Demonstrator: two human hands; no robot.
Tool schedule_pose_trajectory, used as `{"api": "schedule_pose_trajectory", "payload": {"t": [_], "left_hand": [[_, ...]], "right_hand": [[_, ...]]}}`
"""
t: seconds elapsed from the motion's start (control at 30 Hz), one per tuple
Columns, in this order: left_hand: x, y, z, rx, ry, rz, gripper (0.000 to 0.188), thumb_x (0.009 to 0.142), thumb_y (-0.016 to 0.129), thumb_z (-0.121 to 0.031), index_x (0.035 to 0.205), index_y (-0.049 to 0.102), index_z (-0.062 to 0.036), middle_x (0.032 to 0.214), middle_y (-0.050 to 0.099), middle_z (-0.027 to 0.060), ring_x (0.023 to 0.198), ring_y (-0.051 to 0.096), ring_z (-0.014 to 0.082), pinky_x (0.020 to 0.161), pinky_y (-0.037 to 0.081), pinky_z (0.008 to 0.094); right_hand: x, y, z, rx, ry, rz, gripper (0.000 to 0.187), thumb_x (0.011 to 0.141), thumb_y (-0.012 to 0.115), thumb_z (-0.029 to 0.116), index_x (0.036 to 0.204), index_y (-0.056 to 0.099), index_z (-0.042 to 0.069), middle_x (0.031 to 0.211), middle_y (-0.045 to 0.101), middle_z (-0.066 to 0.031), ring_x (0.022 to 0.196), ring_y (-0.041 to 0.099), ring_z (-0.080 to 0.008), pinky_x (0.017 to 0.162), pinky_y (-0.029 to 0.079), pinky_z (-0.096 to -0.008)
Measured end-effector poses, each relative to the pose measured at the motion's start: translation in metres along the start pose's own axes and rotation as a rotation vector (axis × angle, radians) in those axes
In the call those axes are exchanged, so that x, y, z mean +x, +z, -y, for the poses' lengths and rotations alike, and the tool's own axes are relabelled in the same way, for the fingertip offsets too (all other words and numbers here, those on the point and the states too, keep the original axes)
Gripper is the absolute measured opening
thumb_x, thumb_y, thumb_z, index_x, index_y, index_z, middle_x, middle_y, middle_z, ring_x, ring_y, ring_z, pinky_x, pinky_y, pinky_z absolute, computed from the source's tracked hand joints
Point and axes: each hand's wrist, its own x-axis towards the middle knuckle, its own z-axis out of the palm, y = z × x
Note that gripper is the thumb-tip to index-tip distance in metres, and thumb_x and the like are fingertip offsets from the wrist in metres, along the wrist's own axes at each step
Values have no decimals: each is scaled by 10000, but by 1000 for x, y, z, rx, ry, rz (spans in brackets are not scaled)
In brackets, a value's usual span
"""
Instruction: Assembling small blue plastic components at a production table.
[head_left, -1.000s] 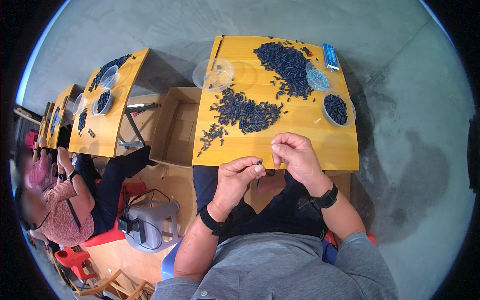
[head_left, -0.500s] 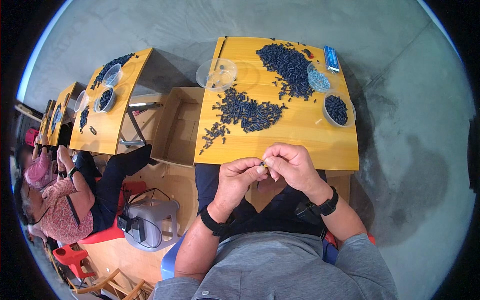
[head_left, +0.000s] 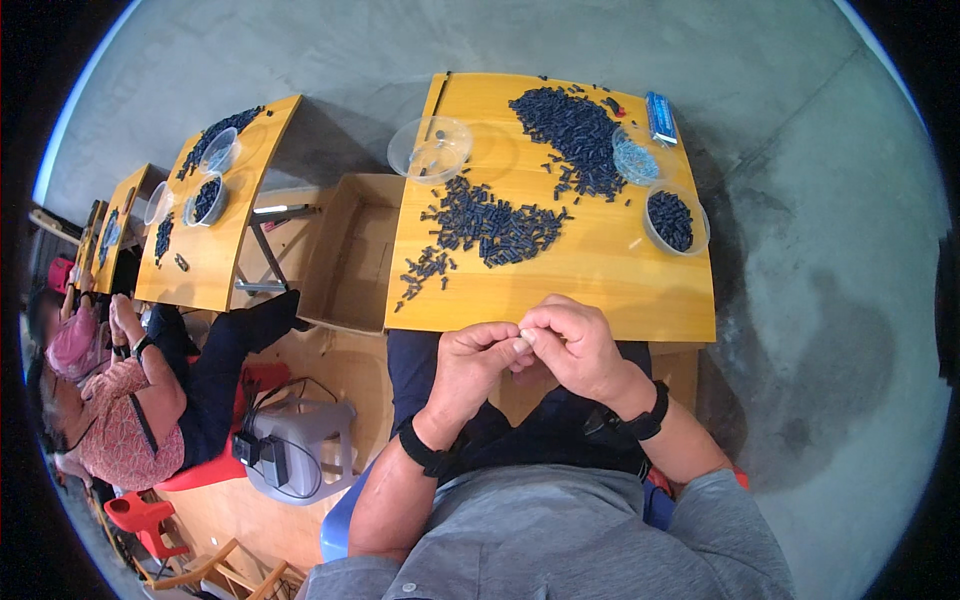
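My left hand and my right hand meet fingertip to fingertip just off the near edge of the table. Both are closed in a pinch. The fingers now hide the small black piece that showed at the left fingertips half a second ago. Whatever the right fingers pinch is too small to make out. Beyond my hands lies a loose pile of short black tube-like pieces, with a larger pile of similar pieces farther back.
At the right stand a tub of black pieces and a bowl of small light-blue parts, near a blue box. A clear bowl overhangs the left edge. Left are a cardboard box and seated people at other tables.
The right fingers have closed in over the left fingertips, covering the small black piece that was visible. The view has shifted very slightly.
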Motion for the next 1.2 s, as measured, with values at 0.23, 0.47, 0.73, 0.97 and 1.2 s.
{"api": "schedule_pose_trajectory", "payload": {"t": [0.23,0.47,0.73,0.97,1.2], "left_hand": [[0,0,-2,8,-39,-5,75,861,614,-47,868,670,3,726,646,54,614,612,121,500,519,237],[2,-3,-4,-24,-85,21,88,861,613,-17,904,676,28,780,666,58,691,618,107,642,511,224],[-1,-2,4,23,-37,18,76,859,613,-37,887,671,4,739,654,50,649,613,104,574,517,226],[2,-2,5,16,-94,37,82,857,609,6,914,666,18,794,662,49,705,613,98,650,506,221],[5,-4,6,-30,-51,-5,70,873,599,-48,925,636,-19,762,667,61,666,633,115,550,515,228]], "right_hand": [[-7,6,-5,-28,-144,-73,35,817,585,-31,841,604,-13,723,577,-107,627,585,-231,553,466,-317],[-5,2,-8,54,-145,-55,82,823,585,-56,892,609,-18,743,587,-99,623,585,-176,541,460,-268],[-8,5,-10,-73,-180,-39,27,817,601,-1,843,604,2,697,578,-99,594,575,-222,528,456,-323],[-13,4,-24,89,-61,-29,50,813,611,26,857,608,3,701,588,-110,583,566,-213,526,445,-312],[24,-21,-110,-235,141,-160,97,820,569,72,870,613,2,751,596,-158,717,586,-301,656,467,-380]]}}
